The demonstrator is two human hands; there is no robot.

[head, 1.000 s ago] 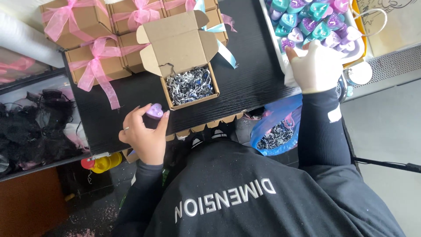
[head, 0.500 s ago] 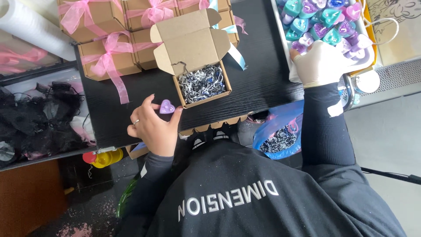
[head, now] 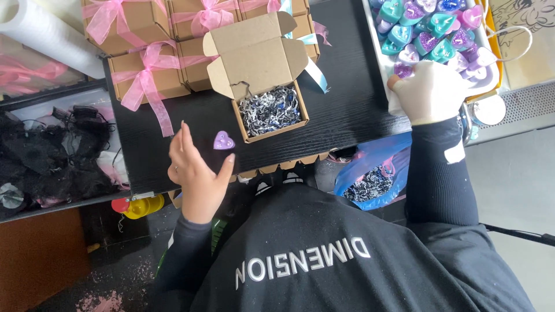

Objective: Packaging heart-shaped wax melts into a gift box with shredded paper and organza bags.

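Observation:
A small purple heart piece (head: 224,140) lies on the black table (head: 347,110), just left of an open cardboard box (head: 272,112) filled with shredded silver-black paper. My left hand (head: 196,170) hovers beside the heart with fingers spread, thumb and forefinger on either side of it, holding nothing. My right hand (head: 430,92), in a white glove, rests curled at the near edge of a white tray (head: 386,63) of teal, purple and pink heart pieces. A dark purple heart (head: 403,70) sits at its fingertips.
Closed cardboard boxes tied with pink ribbon (head: 144,75) fill the table's far left. A white roll (head: 46,34) lies beyond them. Black ribbon bundles (head: 52,150) sit in a bin at left. A blue bag of shredded paper (head: 373,182) hangs below the table edge.
My left hand carried the purple heart up onto the table, set it down by the open box and opened. My right hand stayed at the tray.

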